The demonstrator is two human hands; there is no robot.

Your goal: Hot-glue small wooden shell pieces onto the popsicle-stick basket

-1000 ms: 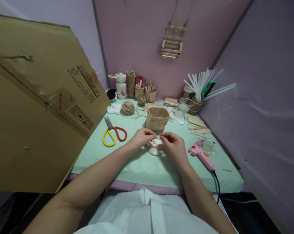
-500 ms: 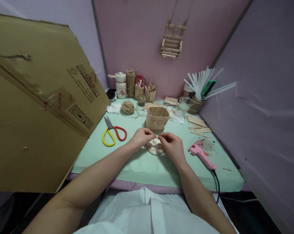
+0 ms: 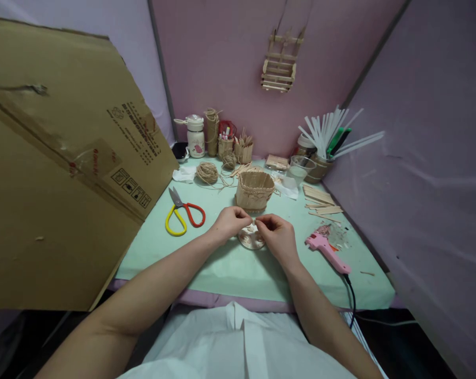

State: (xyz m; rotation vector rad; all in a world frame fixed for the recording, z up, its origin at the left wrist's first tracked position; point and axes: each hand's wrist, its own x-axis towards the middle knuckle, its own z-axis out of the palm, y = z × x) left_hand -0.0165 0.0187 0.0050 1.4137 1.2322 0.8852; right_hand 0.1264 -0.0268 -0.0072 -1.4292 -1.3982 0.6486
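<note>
My left hand [image 3: 233, 221] and my right hand [image 3: 276, 231] meet with pinched fingertips over a small round dish [image 3: 251, 241] with pale pieces in it. Between the fingertips is something small and pale, too tiny to name. Just behind my hands stands a basket made of wooden sticks [image 3: 255, 192], with a braided trim round it. To the left lie scissors [image 3: 182, 210] with one yellow and one red handle, blades apart. A pink hot glue gun [image 3: 328, 252] lies to the right of my right hand.
A large cardboard sheet [image 3: 64, 173] leans in from the left. At the back are a twine ball [image 3: 207, 172], a white bottle [image 3: 196, 137], a stick holder [image 3: 244, 151] and a plastic cup [image 3: 300, 167]. Flat wooden sticks [image 3: 319, 196] and a pot of glue sticks [image 3: 320, 168] are on the right.
My fingertips have drawn slightly closer together above the dish. Everything else on the table stays where it was.
</note>
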